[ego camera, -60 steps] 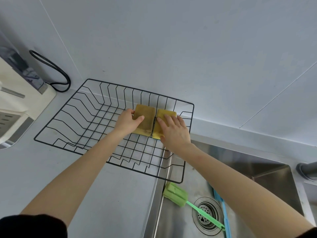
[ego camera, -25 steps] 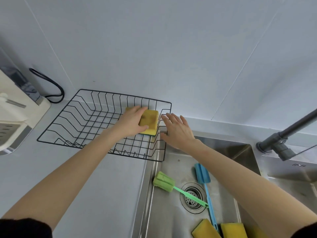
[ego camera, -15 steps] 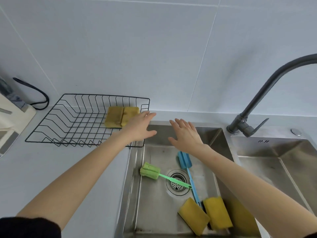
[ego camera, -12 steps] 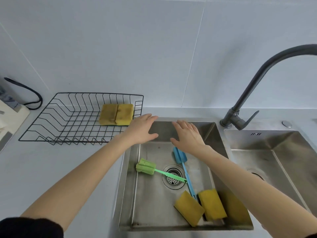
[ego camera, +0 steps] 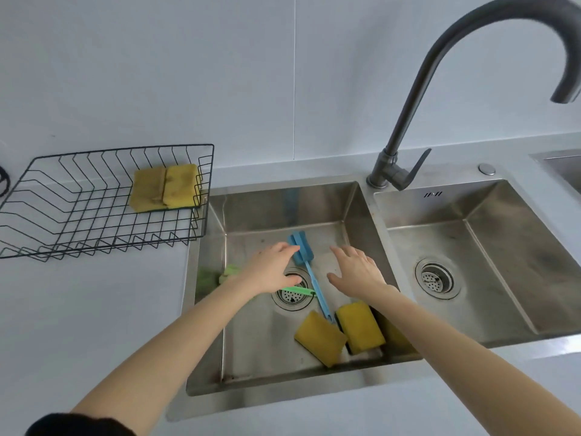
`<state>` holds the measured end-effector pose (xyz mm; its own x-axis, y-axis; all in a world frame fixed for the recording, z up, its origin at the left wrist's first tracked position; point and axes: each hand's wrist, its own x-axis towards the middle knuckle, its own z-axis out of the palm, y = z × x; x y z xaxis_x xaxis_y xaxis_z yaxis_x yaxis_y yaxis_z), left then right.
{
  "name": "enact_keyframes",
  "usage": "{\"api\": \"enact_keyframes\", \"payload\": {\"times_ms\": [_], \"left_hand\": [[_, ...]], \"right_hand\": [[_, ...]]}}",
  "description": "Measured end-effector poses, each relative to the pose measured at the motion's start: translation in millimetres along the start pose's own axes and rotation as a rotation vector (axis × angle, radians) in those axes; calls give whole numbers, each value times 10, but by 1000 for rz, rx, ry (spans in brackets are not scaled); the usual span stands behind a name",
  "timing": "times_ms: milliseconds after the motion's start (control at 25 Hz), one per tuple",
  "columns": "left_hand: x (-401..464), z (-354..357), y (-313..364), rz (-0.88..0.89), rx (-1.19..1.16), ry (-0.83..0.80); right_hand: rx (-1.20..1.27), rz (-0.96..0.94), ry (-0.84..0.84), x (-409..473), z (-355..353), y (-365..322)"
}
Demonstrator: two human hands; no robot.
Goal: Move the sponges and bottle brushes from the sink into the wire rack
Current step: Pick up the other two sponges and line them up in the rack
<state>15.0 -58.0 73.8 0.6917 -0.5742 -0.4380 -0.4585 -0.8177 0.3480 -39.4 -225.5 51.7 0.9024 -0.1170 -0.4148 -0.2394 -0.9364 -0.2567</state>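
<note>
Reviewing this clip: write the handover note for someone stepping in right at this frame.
Left hand and right hand: both open, empty, hovering in the left sink basin.
Done: two sponges lie side by side in the wire rack, near its right end.
Left: blue bottle brush and green bottle brush, crossing by the drain, plus the yellow sponges at the basin's front; at least two, perhaps a third under the right forearm.
</note>
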Motion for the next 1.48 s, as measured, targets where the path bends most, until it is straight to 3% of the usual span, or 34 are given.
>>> {"api": "enact_keyframes", "payload": {"times_ms": [360,680,1000,1160,1480], "left_hand": [[214,699,114,22,10,-217],[372,1192,47,-49,-47,-335],[410,1628,17,-488,-443,-331],[417,1683,28,-684,-669,-246],[396,1680,-43,-883,-1066,-98]], "right_hand": [[30,91,-183,14,552,399],[-132,44,-348,147,890,593],[-10,149,-346,214,1026,630],[48,207,-300,183,1015,619],[-20,124,-156,130,1032,555]]}}
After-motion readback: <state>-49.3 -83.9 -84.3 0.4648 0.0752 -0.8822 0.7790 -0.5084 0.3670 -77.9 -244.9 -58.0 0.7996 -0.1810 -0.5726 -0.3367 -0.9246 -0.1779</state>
